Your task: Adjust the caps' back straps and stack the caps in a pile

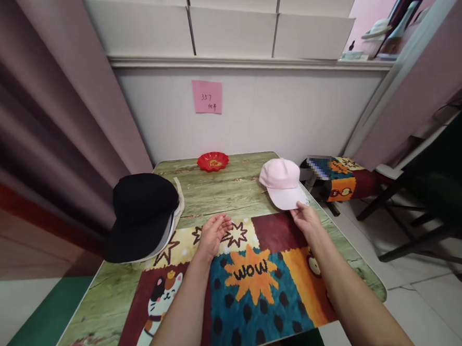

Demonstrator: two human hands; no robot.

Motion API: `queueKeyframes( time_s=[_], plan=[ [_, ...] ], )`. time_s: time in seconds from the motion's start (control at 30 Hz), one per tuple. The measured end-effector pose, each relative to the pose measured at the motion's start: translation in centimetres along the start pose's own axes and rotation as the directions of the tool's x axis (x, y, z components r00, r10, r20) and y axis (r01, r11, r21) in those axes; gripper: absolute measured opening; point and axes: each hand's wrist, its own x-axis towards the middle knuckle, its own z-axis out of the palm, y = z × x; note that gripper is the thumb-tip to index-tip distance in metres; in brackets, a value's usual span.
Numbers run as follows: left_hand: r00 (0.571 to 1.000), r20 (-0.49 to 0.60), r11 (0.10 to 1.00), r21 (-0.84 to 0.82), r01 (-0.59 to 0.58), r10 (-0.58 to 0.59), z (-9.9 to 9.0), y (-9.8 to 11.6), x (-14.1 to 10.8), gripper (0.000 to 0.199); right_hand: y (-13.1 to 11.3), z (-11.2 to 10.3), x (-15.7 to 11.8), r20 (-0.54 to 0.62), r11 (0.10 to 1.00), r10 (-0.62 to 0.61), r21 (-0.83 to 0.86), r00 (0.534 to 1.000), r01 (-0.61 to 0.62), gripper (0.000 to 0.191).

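Observation:
A pale pink cap (282,181) rests at the right back of the wood-patterned table (230,186), its brim toward me. My right hand (305,218) has its fingers at the brim's front right edge, thumb and fingers closed on it. Over the colourful mat (260,300) with the word "wow", my left hand (214,234) is held with its fingers apart and nothing in it. On the left edge of the table lies a black cap (142,214) on top of lighter-coloured caps, whose rims show at its right side.
A red scalloped dish (213,161) sits at the table's back edge, below a pink note (207,97) on the wall. Curtains hang at both sides. Right of the table are a stool with a patterned cloth (343,185) and a dark chair (442,170).

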Motion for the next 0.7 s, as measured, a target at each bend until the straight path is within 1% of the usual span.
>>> queueKeyframes(
  time_s=[0.17, 0.33, 0.43, 0.53, 0.6, 0.63, 0.7],
  plan=[
    [1.000, 0.015, 1.000, -0.001, -0.012, 0.012, 0.1, 0.1, -0.2, 0.027, 0.5, -1.2, 0.7, -0.024, 0.999, -0.002, -0.050, 1.000, 0.001, 0.028],
    [0.999, 0.017, 0.998, 0.051, -0.030, 0.029, 0.2, -0.1, -0.1, 0.034, 0.0, -1.7, 1.2, -0.018, 0.995, 0.000, -0.096, 1.000, -0.002, 0.028],
    [0.995, 0.032, 0.982, 0.160, -0.103, 0.099, 0.3, -0.5, -0.3, 0.037, -0.2, -1.7, 1.2, -0.035, 0.993, -0.021, -0.115, 0.999, 0.017, 0.026],
    [0.980, 0.060, 0.925, 0.322, -0.200, 0.191, 0.7, -1.1, -0.9, 0.036, -0.3, -1.9, 0.7, -0.059, 0.991, -0.054, -0.128, 0.997, 0.046, 0.020],
    [0.972, 0.081, 0.888, 0.395, -0.236, 0.222, 0.9, -1.4, -1.3, 0.035, -0.2, -2.2, 0.3, -0.065, 0.988, -0.072, -0.138, 0.995, 0.063, 0.019],
    [0.970, 0.087, 0.876, 0.416, -0.243, 0.228, 1.0, -1.4, -1.4, 0.034, -0.1, -2.3, 0.1, -0.065, 0.987, -0.080, -0.145, 0.995, 0.070, 0.022],
    [0.969, 0.091, 0.868, 0.432, -0.244, 0.228, 1.1, -1.4, -1.6, 0.033, 0.1, -2.4, -0.2, -0.072, 0.983, -0.103, -0.160, 0.992, 0.091, 0.033]
  ],
)
